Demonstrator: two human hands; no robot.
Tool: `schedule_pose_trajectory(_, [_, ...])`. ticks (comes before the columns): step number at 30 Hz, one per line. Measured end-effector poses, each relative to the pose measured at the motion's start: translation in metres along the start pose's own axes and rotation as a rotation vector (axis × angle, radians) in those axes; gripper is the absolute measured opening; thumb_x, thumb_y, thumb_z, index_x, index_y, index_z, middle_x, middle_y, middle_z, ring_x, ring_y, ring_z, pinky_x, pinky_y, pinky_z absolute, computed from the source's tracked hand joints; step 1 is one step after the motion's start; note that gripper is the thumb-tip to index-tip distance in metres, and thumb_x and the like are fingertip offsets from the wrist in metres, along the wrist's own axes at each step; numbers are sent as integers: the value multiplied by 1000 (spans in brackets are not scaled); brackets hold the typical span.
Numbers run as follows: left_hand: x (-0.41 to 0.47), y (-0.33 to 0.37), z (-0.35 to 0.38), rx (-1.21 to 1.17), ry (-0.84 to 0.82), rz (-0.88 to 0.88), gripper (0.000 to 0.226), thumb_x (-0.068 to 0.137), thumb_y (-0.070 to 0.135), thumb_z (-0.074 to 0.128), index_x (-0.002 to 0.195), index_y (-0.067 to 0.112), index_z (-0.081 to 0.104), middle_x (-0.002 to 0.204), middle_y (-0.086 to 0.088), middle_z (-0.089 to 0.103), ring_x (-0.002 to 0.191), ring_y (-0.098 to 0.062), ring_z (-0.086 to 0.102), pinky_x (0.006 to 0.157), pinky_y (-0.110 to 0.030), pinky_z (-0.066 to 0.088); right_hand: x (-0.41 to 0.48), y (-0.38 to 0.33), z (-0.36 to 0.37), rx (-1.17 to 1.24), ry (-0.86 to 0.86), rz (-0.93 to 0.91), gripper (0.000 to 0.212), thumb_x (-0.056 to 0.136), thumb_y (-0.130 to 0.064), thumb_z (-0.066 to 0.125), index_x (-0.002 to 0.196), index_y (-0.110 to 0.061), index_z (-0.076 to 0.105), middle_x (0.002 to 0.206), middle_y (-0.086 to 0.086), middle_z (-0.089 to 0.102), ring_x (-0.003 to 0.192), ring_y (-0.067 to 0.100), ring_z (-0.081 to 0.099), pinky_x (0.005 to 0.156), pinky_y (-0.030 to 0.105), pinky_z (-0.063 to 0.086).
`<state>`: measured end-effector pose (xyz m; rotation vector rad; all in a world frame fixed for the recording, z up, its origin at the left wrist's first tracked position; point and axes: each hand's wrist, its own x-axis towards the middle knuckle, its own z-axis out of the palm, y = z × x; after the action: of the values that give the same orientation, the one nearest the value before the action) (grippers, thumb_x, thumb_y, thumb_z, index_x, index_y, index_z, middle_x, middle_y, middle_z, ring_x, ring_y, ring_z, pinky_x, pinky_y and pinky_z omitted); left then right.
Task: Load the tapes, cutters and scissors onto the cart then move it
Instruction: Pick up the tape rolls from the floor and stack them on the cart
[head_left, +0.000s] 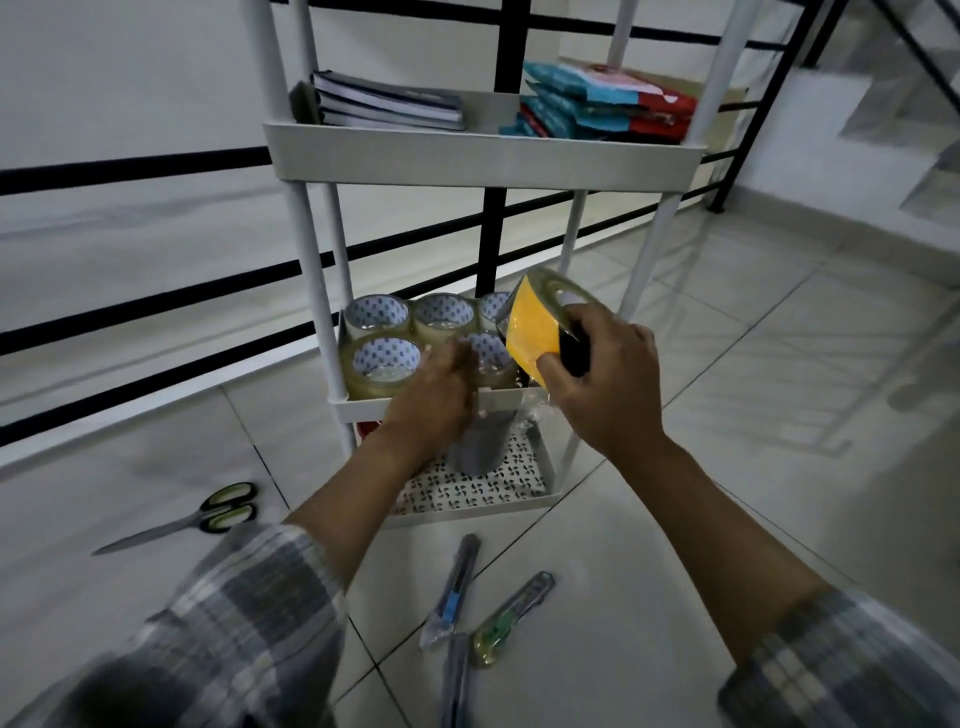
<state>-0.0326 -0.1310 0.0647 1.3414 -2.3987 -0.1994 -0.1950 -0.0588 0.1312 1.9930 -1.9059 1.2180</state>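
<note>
Tape rolls (387, 358) of clear plastic with white patterned cores stand packed together on the middle tray of the white plastic cart (483, 156), at my twelve o'clock. My right hand (608, 384) grasps a yellow-and-black tape roll (532, 332) in clear wrap, held tilted just over the tray's one o'clock corner. My left hand (436, 395) rests with fairly straight fingers against the front-right clear roll and grips nothing. On the tiled floor (727, 493), green-handled steel scissors (208, 514) lie at nine o'clock, well apart from the cart. Near six o'clock lie a blue cutter (454, 587), a green cutter (511, 618) and a blurred dark cutter (457, 680). Grey notebooks (389, 101) and blue-red packets (602, 104) sit on the upper tray.
</note>
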Motion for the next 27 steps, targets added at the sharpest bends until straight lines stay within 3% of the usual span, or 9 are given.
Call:
schedule_pose_trajectory(2, [-18,-7,-1,-7,142,-154,46,94,16,39,139,3,33,145,-20,31,132,-39,31,113,-49,25,12,0,5,-20,-65,-12,37,76,-36,53,105,-13,59,86,-1,59,87,22,54,97,36,30])
schedule_pose_trajectory(4, [-40,-13,0,81,186,-302,57,96,25,33,143,-5,20,150,-27,22,140,-39,17,115,-42,6,27,-4,12,-64,-157,-58,41,79,-38,53,112,-12,58,96,3,62,98,24,55,105,42,26])
schedule_pose_trajectory(8, [-61,-23,14,261,161,-288,67,91,34,32,139,-11,23,147,-30,26,138,-39,24,112,-46,13,55,-14,35,-196,-352,-152,48,89,-37,56,131,-17,48,126,3,58,126,24,42,113,53,16])
schedule_pose_trajectory(12, [-63,-27,16,250,197,-236,65,90,28,17,142,-10,12,151,-29,9,141,-38,8,113,-44,7,67,-27,65,-171,-513,-165,56,89,-32,58,140,-18,39,139,7,48,134,30,33,109,55,28])
schedule_pose_trajectory(15, [-66,-32,19,276,208,-198,66,89,28,9,143,-9,7,152,-27,1,142,-36,2,113,-43,3,69,-32,87,-166,-568,-182,55,90,-27,58,140,-15,39,139,12,47,131,31,35,101,52,38])
schedule_pose_trajectory(20, [-65,-38,23,253,191,-179,66,86,25,3,143,-8,-2,152,-26,-9,142,-35,-9,117,-41,2,66,-30,109,-203,-606,-165,48,92,-20,57,136,-9,41,134,13,44,128,31,33,98,47,38])
schedule_pose_trajectory(23, [-65,-38,23,246,184,-182,67,86,27,2,143,-7,-3,152,-26,-11,142,-34,-11,116,-39,-3,64,-25,114,-167,-612,-172,56,94,-19,52,145,-9,31,139,15,40,132,33,31,101,42,35])
schedule_pose_trajectory(27, [-66,-34,17,229,162,-195,72,81,32,-7,144,-5,-6,152,-24,-15,141,-31,-15,114,-37,-9,49,-27,110,-120,-635,-64,72,95,-27,47,152,-22,2,161,3,3,148,23,-2,112,60,10])
